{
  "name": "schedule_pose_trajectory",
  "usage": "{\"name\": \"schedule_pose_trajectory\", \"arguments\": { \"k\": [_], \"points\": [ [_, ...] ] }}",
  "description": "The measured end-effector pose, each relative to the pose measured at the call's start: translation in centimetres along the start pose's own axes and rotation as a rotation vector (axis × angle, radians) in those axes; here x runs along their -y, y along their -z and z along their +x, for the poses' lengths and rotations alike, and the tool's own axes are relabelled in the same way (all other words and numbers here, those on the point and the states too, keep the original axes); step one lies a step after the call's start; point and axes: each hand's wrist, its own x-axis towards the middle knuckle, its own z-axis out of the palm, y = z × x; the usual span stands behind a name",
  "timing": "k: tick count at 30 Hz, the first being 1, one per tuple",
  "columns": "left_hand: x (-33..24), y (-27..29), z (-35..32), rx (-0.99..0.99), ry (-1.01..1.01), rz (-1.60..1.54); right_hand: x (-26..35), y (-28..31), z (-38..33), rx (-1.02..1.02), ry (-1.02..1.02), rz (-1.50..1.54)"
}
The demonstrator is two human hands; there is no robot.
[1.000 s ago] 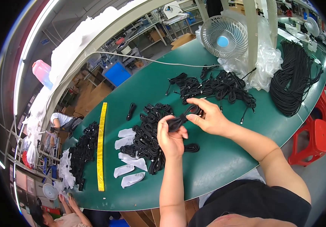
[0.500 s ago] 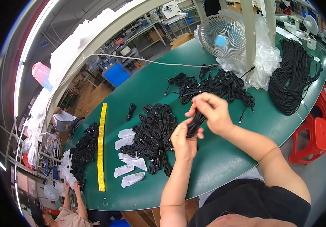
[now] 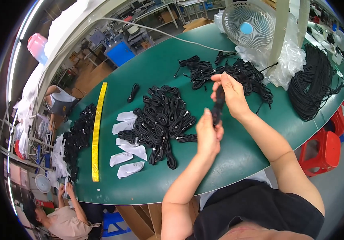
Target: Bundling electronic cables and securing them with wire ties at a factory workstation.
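Above the green table, a bundled black cable (image 3: pixel 218 107) is stretched upright between my two hands. My left hand (image 3: pixel 208 134) closes round its lower end, and my right hand (image 3: pixel 234 96) grips its upper end. To the left of my left hand lies a heap of coiled black cables (image 3: pixel 162 116), some with light metal plugs showing. Several white pouches (image 3: pixel 130 169) are spread along that heap's left side. Beyond my right hand is a looser tangle of black cables (image 3: pixel 204 74).
A yellow strip (image 3: pixel 97 136) crosses the table at the left, with another cable pile (image 3: pixel 80 134) beyond it. A lone coil (image 3: pixel 133 92) lies near the heap. A fan (image 3: pixel 247 28), a long cable hank (image 3: pixel 312 88) and red stools (image 3: pixel 323 150) are right; a co-worker (image 3: pixel 66 218) sits lower left.
Both hands have moved slightly up and right with the cable bundle, which is now held more upright. The view has shifted, so the table contents appear higher.
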Motion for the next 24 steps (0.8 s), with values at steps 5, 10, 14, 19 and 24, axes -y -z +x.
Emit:
{"name": "schedule_pose_trajectory", "arguments": {
  "k": [5,10,14,19,24],
  "points": [
    [-5.6,5.9,2.8,-0.033,-0.337,-0.573,-3.9,2.5,3.1,-0.088,0.115,-0.391],
    [-6.9,4.5,0.3,-0.001,-0.497,-0.399,-9.1,5.2,6.2,-0.103,0.353,-1.251],
    [-9.3,0.7,-8.8,0.003,-1.389,-0.061,-11.1,5.4,8.7,0.013,0.438,-1.632],
    [-8.7,1.0,-15.7,-0.238,-2.255,0.066,-12.1,4.3,9.9,0.119,0.338,-1.746],
    [-8.7,2.1,-14.4,0.158,-1.896,0.056,-12.8,5.2,9.2,0.089,0.377,-1.557]
  ]
}}
